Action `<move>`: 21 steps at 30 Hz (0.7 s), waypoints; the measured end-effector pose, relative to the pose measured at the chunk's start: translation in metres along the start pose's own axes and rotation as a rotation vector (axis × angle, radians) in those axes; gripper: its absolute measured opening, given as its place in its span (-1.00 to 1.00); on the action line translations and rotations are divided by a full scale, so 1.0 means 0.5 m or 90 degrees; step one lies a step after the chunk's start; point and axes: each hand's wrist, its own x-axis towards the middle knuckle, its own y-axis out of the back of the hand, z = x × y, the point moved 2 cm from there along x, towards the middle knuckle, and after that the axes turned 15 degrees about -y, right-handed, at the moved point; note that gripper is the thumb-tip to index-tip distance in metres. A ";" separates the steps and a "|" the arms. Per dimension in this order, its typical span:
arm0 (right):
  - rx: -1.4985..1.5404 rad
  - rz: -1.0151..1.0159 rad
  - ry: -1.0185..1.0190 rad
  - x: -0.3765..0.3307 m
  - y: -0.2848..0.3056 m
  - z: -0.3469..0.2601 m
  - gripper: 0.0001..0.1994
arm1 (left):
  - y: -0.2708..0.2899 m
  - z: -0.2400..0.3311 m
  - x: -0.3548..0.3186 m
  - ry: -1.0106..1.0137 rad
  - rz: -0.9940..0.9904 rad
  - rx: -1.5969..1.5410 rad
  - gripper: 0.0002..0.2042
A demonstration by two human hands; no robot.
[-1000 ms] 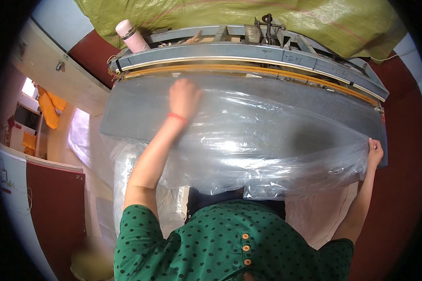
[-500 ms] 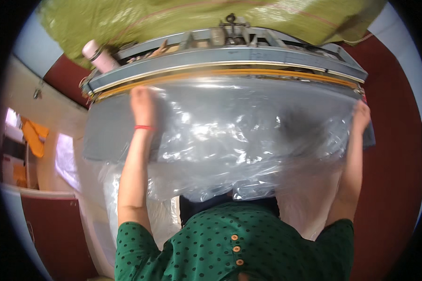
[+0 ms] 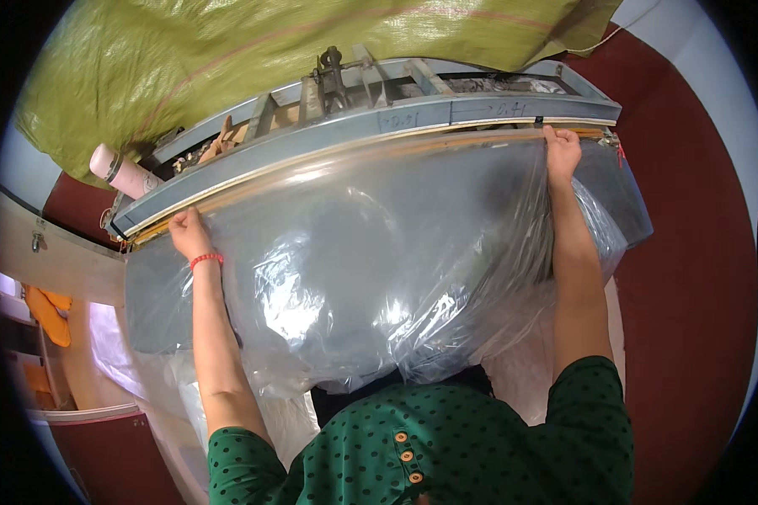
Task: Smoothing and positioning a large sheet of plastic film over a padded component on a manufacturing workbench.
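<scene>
A wide sheet of clear plastic film (image 3: 337,219) is stretched between my two hands over a grey work surface (image 3: 156,290). My left hand (image 3: 190,234), with a red bracelet at the wrist, pinches the film's far left corner. At the far right, my right hand (image 3: 563,156) grips the other end of the same edge. That edge lies along the orange strip (image 3: 156,229) at the front of a long grey metal frame (image 3: 370,126). The film's near part hangs in shiny folds toward my body.
A pink bottle (image 3: 125,171) leans at the frame's left end. A dark metal clamp-like fitting (image 3: 333,80) rises from the frame's middle. Behind lies a yellow-green woven sheet (image 3: 253,59). An open cabinet (image 3: 67,261) with orange cloth stands at left.
Both hands have moved left, drawing the film's far edge up to the orange strip. The film is now pulled tauter. My view has tilted, so the frame appears slanted.
</scene>
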 end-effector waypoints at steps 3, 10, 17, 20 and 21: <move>0.012 0.009 -0.031 -0.010 0.008 -0.019 -0.84 | 0.004 0.013 -0.001 -0.020 0.059 0.033 -0.88; 0.015 0.001 -0.116 -0.057 -0.003 -0.085 -0.84 | 0.056 -0.027 0.026 0.064 0.145 -0.044 -0.80; -0.301 -0.191 0.118 -0.081 0.090 -0.157 -0.75 | 0.123 0.100 0.027 -0.069 -0.436 0.335 -0.50; -0.335 0.046 0.139 -0.042 0.236 -0.175 -0.75 | 0.065 0.186 -0.082 0.144 -0.498 -0.043 -0.81; -0.354 0.171 0.152 -0.012 0.308 -0.157 -0.75 | 0.022 0.251 -0.129 0.124 -0.547 -0.064 -0.80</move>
